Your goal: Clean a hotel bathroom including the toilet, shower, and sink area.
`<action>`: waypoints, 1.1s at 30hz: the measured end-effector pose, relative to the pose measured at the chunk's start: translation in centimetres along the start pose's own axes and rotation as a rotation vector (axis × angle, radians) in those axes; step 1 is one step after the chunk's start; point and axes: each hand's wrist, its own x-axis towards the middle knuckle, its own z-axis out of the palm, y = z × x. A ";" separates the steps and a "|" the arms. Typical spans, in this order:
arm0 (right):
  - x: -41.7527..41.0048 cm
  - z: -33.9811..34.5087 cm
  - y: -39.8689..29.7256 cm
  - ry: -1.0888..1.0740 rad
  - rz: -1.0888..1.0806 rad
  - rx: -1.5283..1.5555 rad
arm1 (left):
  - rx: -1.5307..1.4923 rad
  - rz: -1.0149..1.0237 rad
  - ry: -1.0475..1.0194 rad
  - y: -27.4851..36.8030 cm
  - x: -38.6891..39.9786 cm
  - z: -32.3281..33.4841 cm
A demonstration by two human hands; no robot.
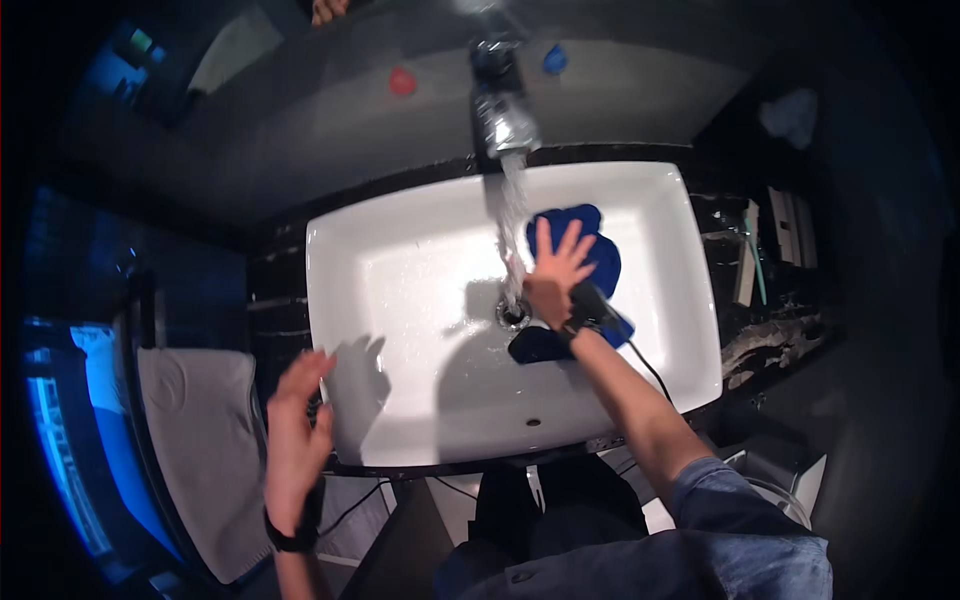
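Note:
Water runs from a chrome faucet point(510, 127) into a white rectangular sink point(405, 405), falling beside the drain point(514, 313). In the basin, right of the stream, lies dark blue cloth point(606, 264). My right hand point(559, 274) is over the cloth with its fingers spread; whether it presses on the cloth I cannot tell. A device with a black cable sits at that wrist. My left hand point(300, 427) hovers near the sink's left rim, empty, fingers apart, with a dark band on its wrist.
A grey towel point(202, 450) hangs at the left. On the dark marbled counter to the right lie a green toothbrush point(754, 255) and a pale narrow box point(745, 262). One red point(402, 81) and one blue thing point(555, 60) show behind the sink. Cables hang below the sink's front edge.

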 end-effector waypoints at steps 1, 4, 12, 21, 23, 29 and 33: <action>-1.4 1.4 -2.1 0.046 -0.105 0.020 | -0.070 -0.074 0.000 -1.7 -2.3 0.9; -6.4 0.2 -6.0 -0.334 -0.566 0.112 | -0.178 -0.224 0.089 -5.2 -6.8 4.0; -12.6 -2.9 -3.8 -1.025 -1.065 0.164 | -0.235 -0.107 0.355 -6.4 -7.6 12.0; -2.5 -2.3 1.5 -0.455 -0.783 -0.293 | -0.262 -0.093 0.423 -7.4 -6.7 14.0; -4.1 -4.7 7.5 -0.607 -0.696 -0.248 | -0.258 -0.124 0.426 -6.9 -6.6 14.2; -9.2 -2.3 1.3 -0.709 -1.169 -0.055 | -0.118 -0.157 0.418 -6.3 -6.4 15.2; -2.4 -0.8 0.9 -0.394 -1.167 -0.014 | -0.169 -0.155 0.365 -5.8 -5.7 14.0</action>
